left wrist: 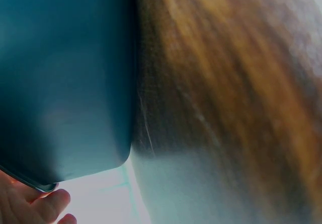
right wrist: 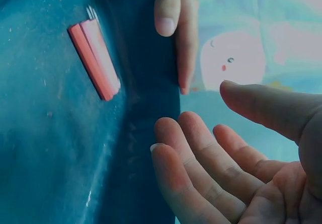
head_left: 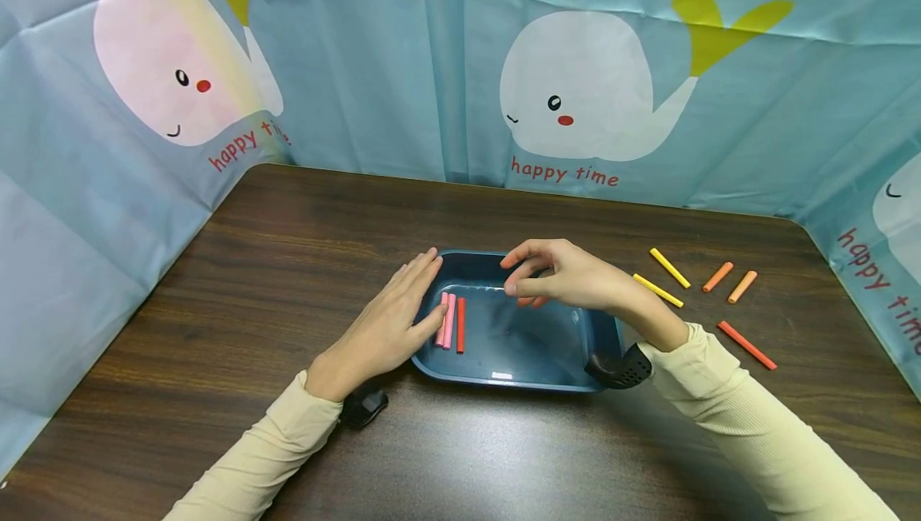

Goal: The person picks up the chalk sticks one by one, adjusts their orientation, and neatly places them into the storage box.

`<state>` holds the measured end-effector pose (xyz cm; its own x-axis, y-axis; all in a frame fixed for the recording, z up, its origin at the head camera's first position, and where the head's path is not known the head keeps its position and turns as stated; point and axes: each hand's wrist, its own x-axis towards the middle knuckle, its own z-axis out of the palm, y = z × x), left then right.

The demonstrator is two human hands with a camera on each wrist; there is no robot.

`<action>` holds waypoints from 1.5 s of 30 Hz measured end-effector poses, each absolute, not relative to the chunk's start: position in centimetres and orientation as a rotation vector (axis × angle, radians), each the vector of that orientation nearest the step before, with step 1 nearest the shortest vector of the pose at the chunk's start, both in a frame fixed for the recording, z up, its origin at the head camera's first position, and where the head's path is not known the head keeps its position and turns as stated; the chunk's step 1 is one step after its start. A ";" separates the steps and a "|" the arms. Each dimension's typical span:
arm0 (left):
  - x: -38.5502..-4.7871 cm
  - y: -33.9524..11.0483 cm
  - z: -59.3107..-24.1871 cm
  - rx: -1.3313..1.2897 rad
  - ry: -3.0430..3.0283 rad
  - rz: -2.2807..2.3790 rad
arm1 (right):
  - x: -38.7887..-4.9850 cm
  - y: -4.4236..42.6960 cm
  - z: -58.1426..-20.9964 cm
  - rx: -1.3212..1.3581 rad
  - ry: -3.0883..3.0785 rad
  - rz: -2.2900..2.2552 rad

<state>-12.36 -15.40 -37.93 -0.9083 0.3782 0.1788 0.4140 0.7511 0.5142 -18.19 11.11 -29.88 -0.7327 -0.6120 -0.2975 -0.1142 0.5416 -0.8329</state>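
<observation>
Inside the blue tray (head_left: 543,369), at its 9 o'clock: two pink sticks (head_left: 449,325) and one red stick (head_left: 461,325), probably placed. Apparently left to do, on the tabletop (head_left: 331,233) at 2–3 o'clock: two yellow sticks (head_left: 670,268), two orange sticks (head_left: 718,276), a second red stick (head_left: 747,344). Left hand (head_left: 384,325) grips the tray's 9–10 o'clock rim, thumb inside; right hand (head_left: 572,275), above 1 o'clock, fingers loosely bent, thumb apart, holds nothing.
</observation>
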 end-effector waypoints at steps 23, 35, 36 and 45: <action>-12.5 -15.6 -37.8 -0.667 -2.890 -0.867 | -16.4 17.4 -28.2 -0.519 2.350 -1.258; -12.4 -15.6 -37.7 -0.654 -2.907 -0.904 | -15.4 21.0 -29.4 -0.507 2.370 -1.293; -12.4 -15.6 -37.7 -0.653 -2.907 -0.906 | -15.3 21.2 -29.5 -0.518 2.368 -1.296; -12.3 -15.5 -37.7 -0.647 -2.910 -0.923 | -14.8 23.1 -30.2 -0.541 2.434 -1.242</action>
<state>-12.28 -15.48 -37.75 -0.9139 0.3803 0.1419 0.3926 0.7393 0.5471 -14.76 23.10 -30.24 -0.8642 -0.4843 -0.1368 -0.1735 0.5419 -0.8223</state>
